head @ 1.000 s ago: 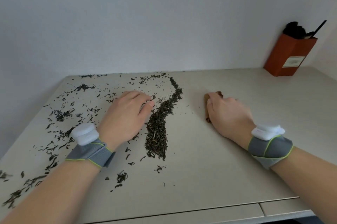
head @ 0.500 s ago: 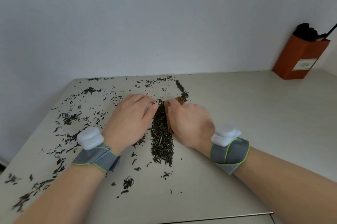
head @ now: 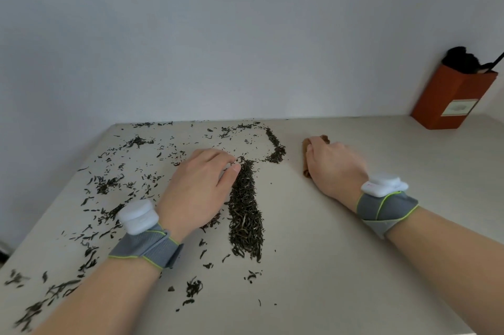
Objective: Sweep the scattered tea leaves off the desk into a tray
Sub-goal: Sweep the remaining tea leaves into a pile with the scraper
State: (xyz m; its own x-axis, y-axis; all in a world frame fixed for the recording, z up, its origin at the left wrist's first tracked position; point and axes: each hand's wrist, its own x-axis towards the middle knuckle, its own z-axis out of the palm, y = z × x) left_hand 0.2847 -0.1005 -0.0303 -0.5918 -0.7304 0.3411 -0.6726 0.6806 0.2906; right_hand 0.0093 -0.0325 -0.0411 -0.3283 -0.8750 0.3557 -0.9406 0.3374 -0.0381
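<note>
Head view, landmark: the long ridge of tea leaves [head: 246, 211] heaped down the middle of the desk [head: 341, 266]; every place below is given from it.
My left hand [head: 200, 188]: touching the ridge's left flank, palm down, fingers together and curled, clamped on nothing. I hold it there as a wall, so leaves pushed across pile up rather than scatter on.
My right hand [head: 331, 168]: well to the right of the ridge, fingers closed over a small brown tool [head: 306, 156]. It is mostly hidden under my palm, so I cannot tell what it is. It lies low on the desk, I judge as the pushing edge.
Short bank of leaves [head: 275, 147]: just beyond the ridge's far end, to its right; I judge it wants gathering too.
Loose leaves [head: 109, 184]: spread wide to the left of the ridge, out to the desk's left edge and near corner.
Tray: not in view anywhere around the ridge, so nothing is collected yet.
Orange box [head: 452, 97]: far right of the ridge, against the wall, holding dark items; out of the work.
Stage, by my reckoning: gathering into 1 heap, with most of the left side unswept.
</note>
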